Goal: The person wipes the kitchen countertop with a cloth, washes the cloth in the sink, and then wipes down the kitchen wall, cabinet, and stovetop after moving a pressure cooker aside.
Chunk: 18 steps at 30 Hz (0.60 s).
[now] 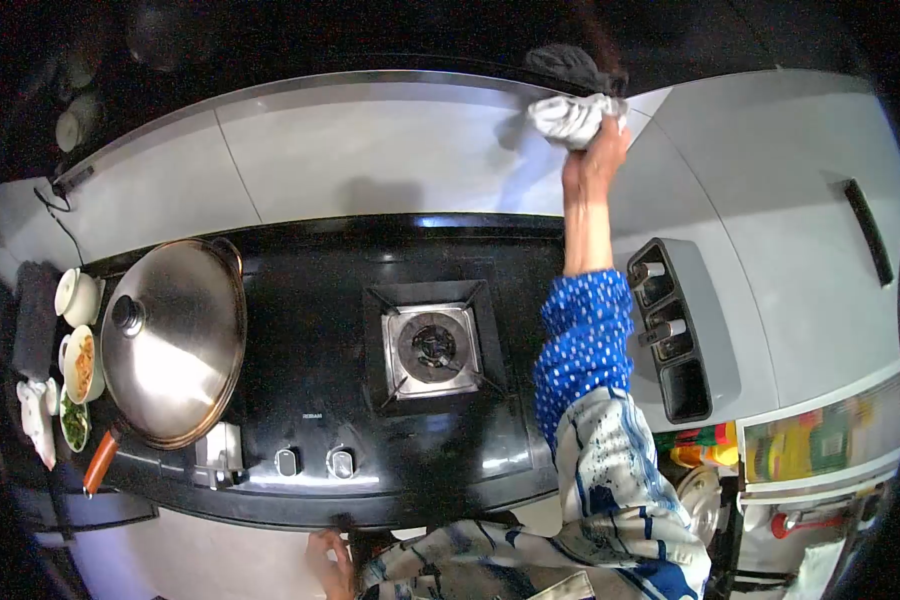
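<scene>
My right hand point(595, 160) is stretched far forward, closed round a crumpled white cloth point(573, 120). It presses the cloth on the upper part of the light wall panel point(400, 140), close to the corner. Slight blur softens the cloth. Just above it a dark, bunched shape point(570, 66) shows, perhaps its reflection. Low in the view, my left hand point(330, 565) hangs by the front of the counter with its fingers curled, and nothing shows in them. Between the hands lies the black gas hob point(310, 370) with an uncovered burner point(433, 347).
A lidded wok point(175, 340) with a wooden handle covers the hob's left side. Left of it stand a white lidded pot point(76, 297), a bowl of food point(83, 365) and a dish of greens point(74, 422). A grey compartment holder point(705, 330) stands right of my forearm.
</scene>
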### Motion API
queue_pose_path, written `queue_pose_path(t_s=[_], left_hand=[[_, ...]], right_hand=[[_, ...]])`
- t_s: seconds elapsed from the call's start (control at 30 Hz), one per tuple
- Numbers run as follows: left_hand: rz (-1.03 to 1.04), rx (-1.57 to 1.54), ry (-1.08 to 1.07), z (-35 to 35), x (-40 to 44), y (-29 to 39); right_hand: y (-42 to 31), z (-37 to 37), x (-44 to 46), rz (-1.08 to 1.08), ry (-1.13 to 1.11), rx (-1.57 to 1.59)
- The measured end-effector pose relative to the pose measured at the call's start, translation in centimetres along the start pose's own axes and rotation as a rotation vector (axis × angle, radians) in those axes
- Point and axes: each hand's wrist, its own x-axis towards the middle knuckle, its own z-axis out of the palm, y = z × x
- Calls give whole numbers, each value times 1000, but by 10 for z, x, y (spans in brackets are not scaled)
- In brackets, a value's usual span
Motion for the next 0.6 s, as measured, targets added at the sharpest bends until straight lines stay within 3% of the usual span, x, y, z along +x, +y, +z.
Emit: queue_pose_path(t_s=[0.07,0.1,0.13,0.2,0.27,0.3,0.37,0.4,0.53,0.6], left_hand=[[2,-19,9,-4,6,-8],[60,12,5,-8,9,-16],[119,45,4,-12,12,-24],[159,62,32,-18,15,-27],[123,35,6,-28,21,-20],[119,38,17,-32,23,-17],[71,26,22,-39,23,-12],[65,33,34,-41,20,-16],[69,74,68,-49,18,-21],[98,72,20,-51,19,-16]], right_hand=[[23,20,3,31,200,128],[24,34,-6,-4,143,163],[26,49,-16,36,249,142],[53,61,-31,-12,138,59],[56,128,-93,185,266,74],[98,140,-108,189,26,122],[156,204,-171,335,-58,-90],[125,248,-202,596,-94,-33],[119,302,-229,757,-229,360],[112,257,-206,688,-348,298]])
